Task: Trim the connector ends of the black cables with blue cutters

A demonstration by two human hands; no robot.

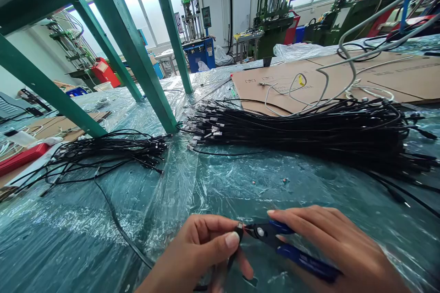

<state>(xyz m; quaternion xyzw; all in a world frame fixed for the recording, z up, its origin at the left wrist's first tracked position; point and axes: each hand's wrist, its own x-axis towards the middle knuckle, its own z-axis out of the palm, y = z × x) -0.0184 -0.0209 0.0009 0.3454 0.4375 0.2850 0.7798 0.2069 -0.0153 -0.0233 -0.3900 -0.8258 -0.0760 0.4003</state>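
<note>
Head view: a slip of the cutters could mark the connector or the skin.
The left hand is clamped on the black connector, thumb against fingers, above the bench toward its near edge, which is out of view. The right hand is wrapped around the blue-handled cutters, their tips at the connector's metal end; whether they touch or bite anything, I cannot tell. Being small, the connector could roll in the pinch, sending the points into the left thumb or scratching metal. Squeezing off line could nick its casing. The dark cable lying to the left, if joined to it, could tug it askew.
</note>
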